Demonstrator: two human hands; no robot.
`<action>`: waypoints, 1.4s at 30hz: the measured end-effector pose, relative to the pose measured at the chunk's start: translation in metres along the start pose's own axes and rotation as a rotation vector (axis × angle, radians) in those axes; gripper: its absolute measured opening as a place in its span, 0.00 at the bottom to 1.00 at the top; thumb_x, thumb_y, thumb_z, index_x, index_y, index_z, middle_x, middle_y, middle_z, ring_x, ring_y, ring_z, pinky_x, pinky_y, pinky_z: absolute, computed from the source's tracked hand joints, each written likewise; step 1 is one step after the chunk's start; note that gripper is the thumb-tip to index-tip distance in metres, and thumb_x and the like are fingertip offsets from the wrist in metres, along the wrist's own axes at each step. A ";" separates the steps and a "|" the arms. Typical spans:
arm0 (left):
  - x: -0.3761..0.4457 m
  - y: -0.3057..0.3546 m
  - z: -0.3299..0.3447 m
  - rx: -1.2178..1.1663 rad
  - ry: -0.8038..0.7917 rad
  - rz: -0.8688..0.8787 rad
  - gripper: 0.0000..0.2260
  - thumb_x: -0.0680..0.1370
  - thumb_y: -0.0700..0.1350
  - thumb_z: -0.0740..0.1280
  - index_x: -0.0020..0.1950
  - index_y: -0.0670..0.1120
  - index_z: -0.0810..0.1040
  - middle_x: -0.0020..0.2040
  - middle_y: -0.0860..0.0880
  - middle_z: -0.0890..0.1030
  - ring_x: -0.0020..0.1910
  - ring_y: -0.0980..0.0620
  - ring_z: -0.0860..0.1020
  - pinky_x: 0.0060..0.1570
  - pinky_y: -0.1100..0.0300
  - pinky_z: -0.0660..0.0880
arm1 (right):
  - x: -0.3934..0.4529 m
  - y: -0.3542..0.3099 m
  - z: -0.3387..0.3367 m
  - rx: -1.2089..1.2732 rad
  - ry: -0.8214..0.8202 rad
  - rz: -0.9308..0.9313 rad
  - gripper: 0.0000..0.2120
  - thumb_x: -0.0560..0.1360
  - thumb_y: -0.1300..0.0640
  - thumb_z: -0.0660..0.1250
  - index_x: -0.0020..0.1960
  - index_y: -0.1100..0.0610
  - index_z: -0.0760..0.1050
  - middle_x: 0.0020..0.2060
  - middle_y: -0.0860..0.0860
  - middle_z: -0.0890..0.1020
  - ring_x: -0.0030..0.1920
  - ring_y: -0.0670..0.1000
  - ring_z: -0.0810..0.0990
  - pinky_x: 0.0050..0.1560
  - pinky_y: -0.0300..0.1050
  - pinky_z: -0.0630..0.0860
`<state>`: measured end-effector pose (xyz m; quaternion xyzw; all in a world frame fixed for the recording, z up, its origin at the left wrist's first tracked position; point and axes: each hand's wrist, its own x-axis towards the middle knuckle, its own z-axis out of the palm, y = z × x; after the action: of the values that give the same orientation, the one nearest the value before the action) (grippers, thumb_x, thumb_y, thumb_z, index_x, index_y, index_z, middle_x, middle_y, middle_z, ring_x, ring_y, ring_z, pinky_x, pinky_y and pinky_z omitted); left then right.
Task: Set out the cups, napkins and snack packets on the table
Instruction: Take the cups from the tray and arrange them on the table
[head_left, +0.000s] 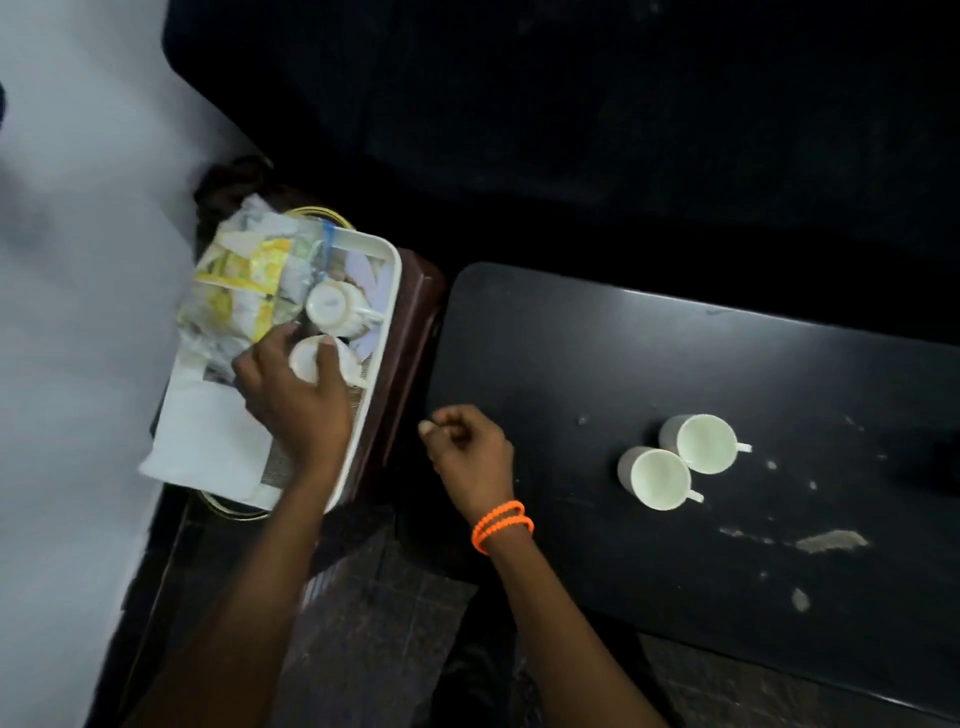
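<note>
A white tray (387, 291) at the left holds two upturned white cups, yellow snack packets (244, 275) and white napkins (208, 431). My left hand (291, 395) is shut on the nearer tray cup (306, 358), fingers over its base. The other tray cup (337, 306) stands just beyond it. My right hand (467, 441) hovers loosely curled and empty at the black table's left edge. Two upright white cups (701, 441) (657, 478) stand side by side and touching on the black table (571, 353).
The tray rests on a dark brown stool (415, 322) between a white wall (78, 312) and the table. The table top has scuffed pale patches at the right. An orange bead bracelet (501, 525) is on my right wrist. Dark tiled floor lies below.
</note>
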<state>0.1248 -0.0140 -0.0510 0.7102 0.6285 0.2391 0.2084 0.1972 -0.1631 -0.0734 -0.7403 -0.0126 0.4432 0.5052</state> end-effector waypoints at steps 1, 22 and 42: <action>0.014 -0.005 -0.003 -0.001 -0.068 -0.071 0.17 0.80 0.51 0.68 0.64 0.42 0.81 0.63 0.37 0.79 0.67 0.39 0.73 0.67 0.56 0.65 | 0.005 -0.013 0.014 -0.022 -0.047 -0.055 0.06 0.74 0.58 0.75 0.50 0.58 0.83 0.37 0.58 0.84 0.38 0.48 0.80 0.50 0.50 0.82; -0.048 -0.024 -0.018 -0.733 -0.784 -0.473 0.36 0.57 0.39 0.84 0.65 0.48 0.80 0.61 0.45 0.86 0.59 0.50 0.85 0.54 0.58 0.83 | 0.029 -0.028 -0.043 0.081 -0.390 -0.051 0.15 0.78 0.68 0.70 0.64 0.60 0.77 0.48 0.56 0.86 0.47 0.52 0.82 0.46 0.43 0.80; -0.214 0.062 0.135 -0.133 -0.650 0.334 0.32 0.66 0.39 0.81 0.67 0.52 0.76 0.61 0.49 0.75 0.60 0.47 0.78 0.53 0.60 0.74 | 0.102 0.000 -0.224 -1.156 -0.159 -0.412 0.11 0.72 0.65 0.75 0.52 0.54 0.86 0.43 0.55 0.88 0.43 0.58 0.85 0.43 0.43 0.78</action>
<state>0.2351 -0.2338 -0.1384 0.8267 0.3882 0.0721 0.4009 0.4087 -0.2809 -0.1173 -0.8415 -0.4309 0.3118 0.0948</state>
